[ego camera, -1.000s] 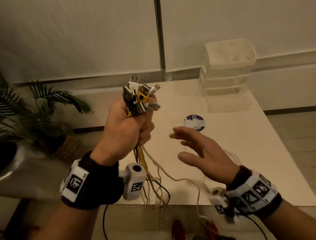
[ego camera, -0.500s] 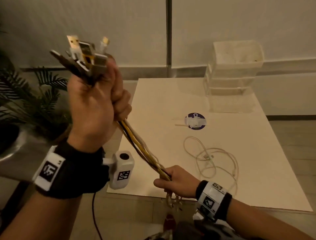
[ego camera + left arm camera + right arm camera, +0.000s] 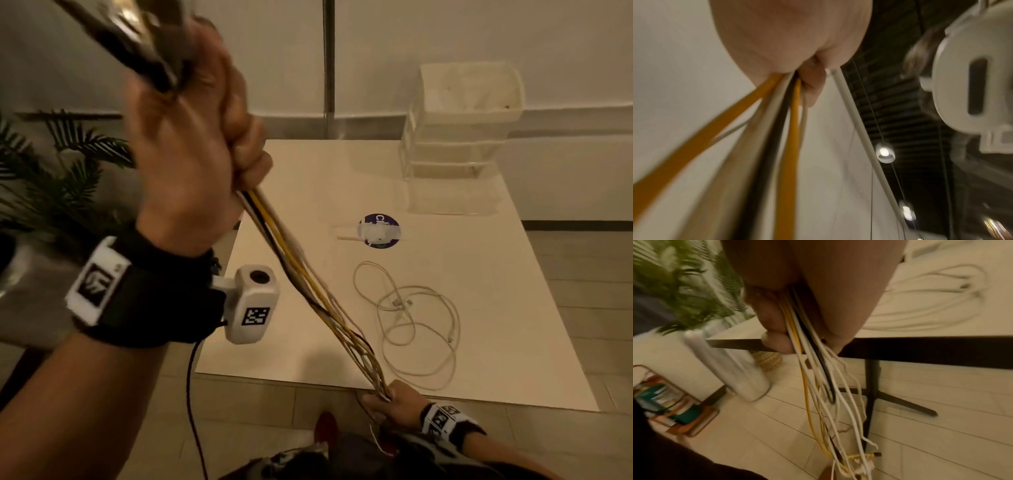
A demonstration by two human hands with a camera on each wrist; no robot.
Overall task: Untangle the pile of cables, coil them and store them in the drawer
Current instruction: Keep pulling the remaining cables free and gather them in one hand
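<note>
My left hand [image 3: 198,137] is raised high at the left and grips a bundle of yellow, white and black cables [image 3: 308,284] just below their plug ends [image 3: 137,37]. The bundle stretches taut down to my right hand [image 3: 387,402], which grips it below the table's front edge. In the right wrist view the loose cable tails [image 3: 828,402] hang from my right hand [image 3: 807,313] toward the floor. The left wrist view shows the cables [image 3: 777,129] leaving my left hand [image 3: 793,40]. One white cable [image 3: 411,318] lies in loose loops on the table.
A white stacked drawer unit [image 3: 459,126] stands at the table's [image 3: 308,192] far right. A purple round sticker with a small white object [image 3: 378,230] lies mid-table. A potted plant [image 3: 51,178] stands left of the table. A black table leg [image 3: 871,394] is beneath.
My left hand has risen higher and to the left with the plug ends. My right hand closed on the bundle and slid down it, below the table edge, drawing it taut.
</note>
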